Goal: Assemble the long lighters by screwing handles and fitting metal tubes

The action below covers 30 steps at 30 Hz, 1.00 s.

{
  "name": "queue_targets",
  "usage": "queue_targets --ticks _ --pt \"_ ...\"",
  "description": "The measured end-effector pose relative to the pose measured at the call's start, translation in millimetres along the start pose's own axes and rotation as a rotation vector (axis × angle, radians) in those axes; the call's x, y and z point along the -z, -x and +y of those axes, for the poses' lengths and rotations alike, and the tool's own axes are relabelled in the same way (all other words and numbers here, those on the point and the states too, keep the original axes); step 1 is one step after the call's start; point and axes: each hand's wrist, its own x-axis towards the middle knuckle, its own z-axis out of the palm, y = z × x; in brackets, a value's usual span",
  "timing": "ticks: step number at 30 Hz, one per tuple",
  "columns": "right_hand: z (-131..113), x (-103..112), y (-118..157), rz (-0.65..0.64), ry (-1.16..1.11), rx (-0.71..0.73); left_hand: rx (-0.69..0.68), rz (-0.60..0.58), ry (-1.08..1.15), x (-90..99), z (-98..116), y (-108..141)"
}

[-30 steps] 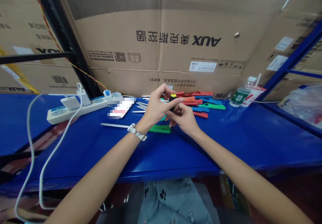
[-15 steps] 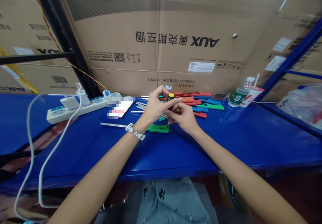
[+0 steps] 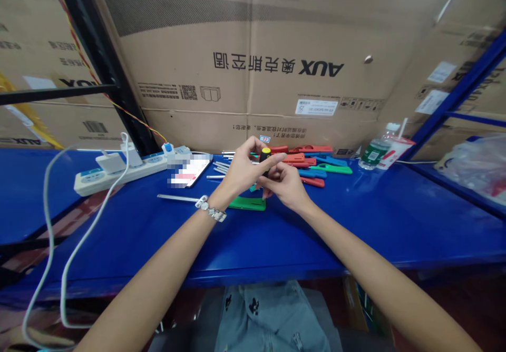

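Note:
My left hand (image 3: 242, 168) is closed round a screwdriver (image 3: 266, 154), whose short black handle with a yellow cap stands upright between thumb and fingers. Its lower end is hidden by my hands. My right hand (image 3: 289, 184) is pinched shut just to the right and below, touching the left hand; what lies in its fingers is hidden. A small teal piece (image 3: 253, 187) shows under the hands. Below my left wrist a green long-necked lighter (image 3: 247, 203) lies on the blue table (image 3: 276, 241), its metal tube pointing left.
Behind my hands lie several red, blue and green lighters (image 3: 312, 162) in a pile. To the left are a phone (image 3: 193, 170) and a power strip (image 3: 95, 181) with white cables. A water bottle (image 3: 373, 152) and a cup (image 3: 397, 149) stand right. A large carton (image 3: 276, 36) walls the back.
The screwdriver handle has shifted slightly left between my fingers, and my right hand has edged left with it. Less of the teal piece shows. The lighters on the table stay put.

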Motion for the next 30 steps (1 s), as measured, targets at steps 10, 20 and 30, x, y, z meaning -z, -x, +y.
queue_targets --ticks 10,20,30 --pt "-2.9 1.0 4.4 -0.003 0.064 0.022 -0.005 0.015 0.025 2.1 -4.9 0.2" --pt "-12.3 9.3 8.1 -0.163 0.112 0.041 0.019 -0.229 0.068 12.1 6.6 6.3" --pt "-6.3 8.8 7.4 -0.093 0.14 0.056 0.033 -0.178 0.043 5.6 3.6 8.4"
